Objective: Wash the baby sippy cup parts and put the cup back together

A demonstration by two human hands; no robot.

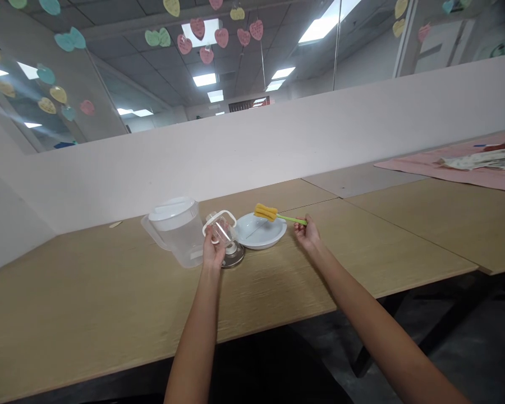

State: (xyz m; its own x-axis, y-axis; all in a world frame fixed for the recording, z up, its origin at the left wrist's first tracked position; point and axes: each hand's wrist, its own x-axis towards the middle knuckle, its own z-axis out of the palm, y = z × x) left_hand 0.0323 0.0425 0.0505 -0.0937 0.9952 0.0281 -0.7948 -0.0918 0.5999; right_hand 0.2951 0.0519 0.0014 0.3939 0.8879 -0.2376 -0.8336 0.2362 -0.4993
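My left hand (212, 249) is closed around a clear baby bottle (224, 229) with white side handles, tilted above the table. In my right hand (307, 232) is the green handle of a bottle brush (266, 212) with a yellow sponge head. That head hovers over a white basin (263, 240), apart from the bottle. Partly hidden behind my left hand, a round metal lid (234, 259) with a knob lies on the table. A translucent plastic pitcher (180, 238) with a white lid stands just left of the bottle.
The wooden table (109, 314) runs up to a white wall (252, 151) with a window above. Far right, a pink cloth (421, 166) bears folded fabric (483, 159). A small flat piece (115, 224) lies near the wall at left.
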